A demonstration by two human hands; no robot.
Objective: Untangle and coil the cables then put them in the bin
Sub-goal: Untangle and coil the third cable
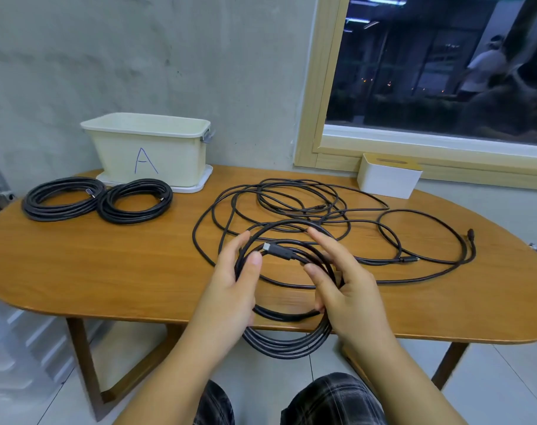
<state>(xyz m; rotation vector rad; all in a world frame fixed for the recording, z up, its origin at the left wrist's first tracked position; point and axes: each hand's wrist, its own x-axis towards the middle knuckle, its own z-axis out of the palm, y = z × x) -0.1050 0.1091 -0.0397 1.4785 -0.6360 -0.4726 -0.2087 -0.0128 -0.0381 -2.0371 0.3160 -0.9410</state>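
two coils done, a third half wound, none in the bin

while both hands work just off the near edge of the surface (77,265), a third coil (287,340) hangs between them, several loops deep, its lower arc dropping below the edge. the left hand (230,289) grips the coil's left side, thumb pressed over the strands. the right hand (350,289) holds the right side with thumb and curled fingers around the bundle, its forefinger stretched out toward the far loops. a plug (276,250) of this cable lies across the top of the coil between the hands.

this coil is not finished, as i judge it: its free length seems to run on into the loose tangle (307,210) spread over the middle and right of the surface, where it cannot be told how many cables cross. one end (470,234) lies far out to the right, another connector (410,259) nearer the middle. so the untangling is only part done.

farther back on the left, two finished coils (63,199) and (135,205) lie flat, touching side by side, just in front of the bin (147,148). the bin, marked with a letter a, stands on its lid against the wall; its inside is hidden, but no cable shows over the rim.

left to do, by my reckoning: wind in the rest, sort out whatever stays tangled, then lift all coils into the bin. a white box (390,179) sits by the window, apart from the work.
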